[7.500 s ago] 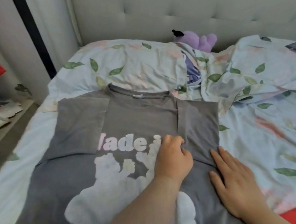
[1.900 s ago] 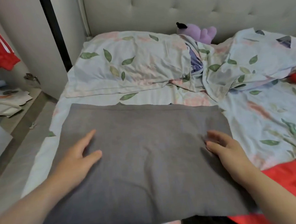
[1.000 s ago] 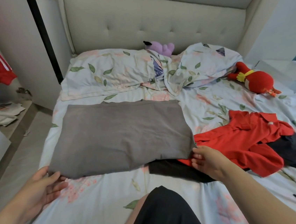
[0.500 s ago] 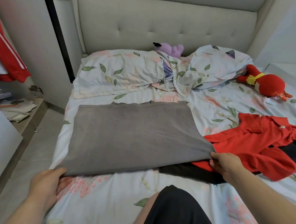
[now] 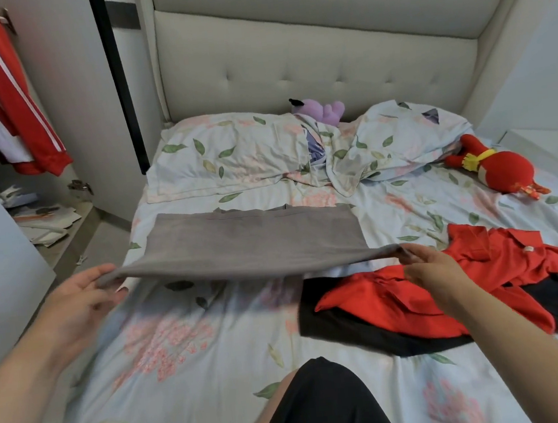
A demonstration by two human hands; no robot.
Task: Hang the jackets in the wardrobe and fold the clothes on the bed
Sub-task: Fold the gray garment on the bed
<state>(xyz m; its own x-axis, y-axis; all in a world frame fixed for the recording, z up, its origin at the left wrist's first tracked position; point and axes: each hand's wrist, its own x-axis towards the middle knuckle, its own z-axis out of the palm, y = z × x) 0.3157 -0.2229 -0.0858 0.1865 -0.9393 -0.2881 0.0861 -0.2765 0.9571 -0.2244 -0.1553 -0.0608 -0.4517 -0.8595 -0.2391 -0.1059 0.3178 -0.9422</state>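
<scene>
The folded grey shirt (image 5: 253, 245) lies across the bed (image 5: 217, 355). Its far edge rests on the sheet and its near edge is lifted clear, stretched between the two hands. The left hand (image 5: 77, 301) pinches the shirt's near left corner, and the right hand (image 5: 428, 268) pinches its near right corner (fingertips closed on the cloth). Just right of the shirt, beneath the right hand, a red garment (image 5: 482, 259) lies crumpled on a black garment (image 5: 339, 337). Beyond the shirt sit two floral pillows (image 5: 230, 154). Well to the left of the shirt hangs a red jacket (image 5: 14, 101).
</scene>
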